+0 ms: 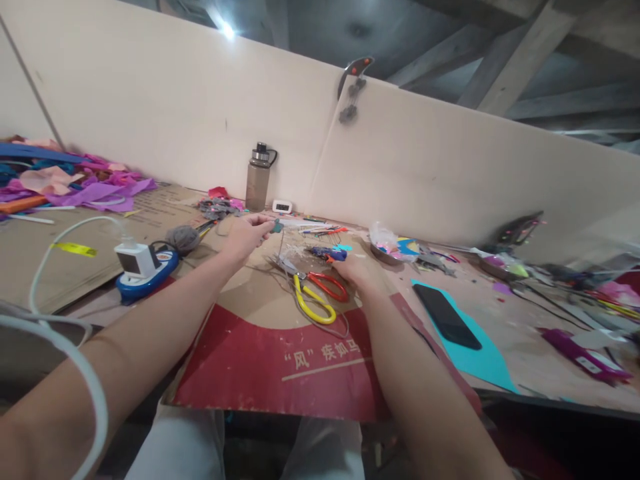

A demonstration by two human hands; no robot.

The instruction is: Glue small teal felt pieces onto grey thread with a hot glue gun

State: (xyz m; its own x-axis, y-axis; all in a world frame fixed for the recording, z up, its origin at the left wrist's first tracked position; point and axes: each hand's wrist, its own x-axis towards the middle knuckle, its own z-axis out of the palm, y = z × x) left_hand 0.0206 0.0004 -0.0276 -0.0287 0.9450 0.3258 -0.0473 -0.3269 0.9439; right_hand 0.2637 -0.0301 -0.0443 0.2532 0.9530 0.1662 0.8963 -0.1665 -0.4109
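My left hand (251, 235) is raised over the far part of the cardboard, its fingertips pinched on a small dark teal piece (277, 227). A thin grey strand of yarn hangs down near that piece. My right hand (356, 270) is closed at a small blue glue gun (337, 254) with an orange trigger; its nozzle points left. Between my forearms lie scissors (315, 301) with one yellow and one red handle, blades toward the left hand. Under all this is a brown and red cardboard sheet (240, 373).
On the left are a blue power strip (150, 279) with a white charger, a ball of grey yarn (183, 239) and coloured paper scraps (100, 190). A bottle (258, 180) stands by the partition. A bowl (387, 255) and a black phone (447, 316) lie right; a white cable (95, 387) loops near my left arm.
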